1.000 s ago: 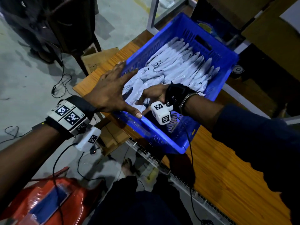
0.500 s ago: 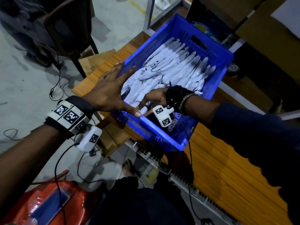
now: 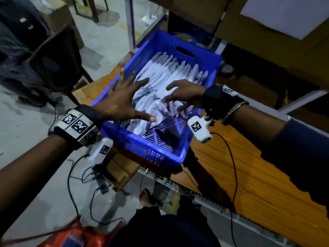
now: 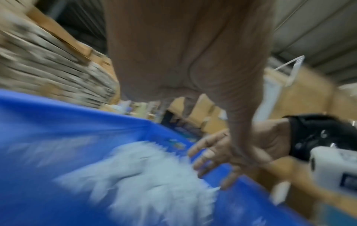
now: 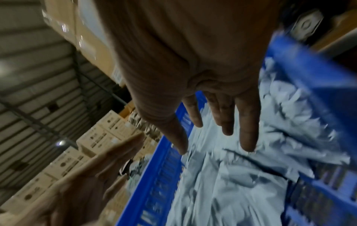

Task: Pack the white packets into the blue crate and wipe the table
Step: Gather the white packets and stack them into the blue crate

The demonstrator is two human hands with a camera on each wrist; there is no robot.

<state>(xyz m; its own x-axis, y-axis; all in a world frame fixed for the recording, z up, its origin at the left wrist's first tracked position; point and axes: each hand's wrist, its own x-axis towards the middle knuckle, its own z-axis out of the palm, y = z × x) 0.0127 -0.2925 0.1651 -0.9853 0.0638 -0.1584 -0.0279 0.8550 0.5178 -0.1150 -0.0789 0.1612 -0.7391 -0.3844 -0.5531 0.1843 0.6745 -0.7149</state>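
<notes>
A blue crate [image 3: 147,148] stands on the left end of the wooden table [image 3: 249,184], tilted over the table's edge. Several white packets [image 3: 170,72] fill it, stacked in rows at the far end and loose near the middle. My left hand [image 3: 124,102] hovers over the crate's left side with fingers spread flat, holding nothing. My right hand [image 3: 183,95] is over the loose packets with fingers straight and apart. The right wrist view shows the right hand's fingers [image 5: 247,130] just above the packets [image 5: 231,183]. In the blurred left wrist view the packets [image 4: 150,172] lie in the crate [image 4: 48,152].
Part of the crate's slotted floor [image 3: 163,132] at the near end is bare. Cardboard boxes [image 3: 267,38] stand behind the table. Cables and a power strip [image 3: 101,182] lie on the floor below. A chair [image 3: 57,56] stands at the left. A red object [image 3: 76,236] lies at the bottom left.
My right hand was curled on packets at the crate's near end; now it is raised with fingers straight. My left hand has moved from the rim in over the packets.
</notes>
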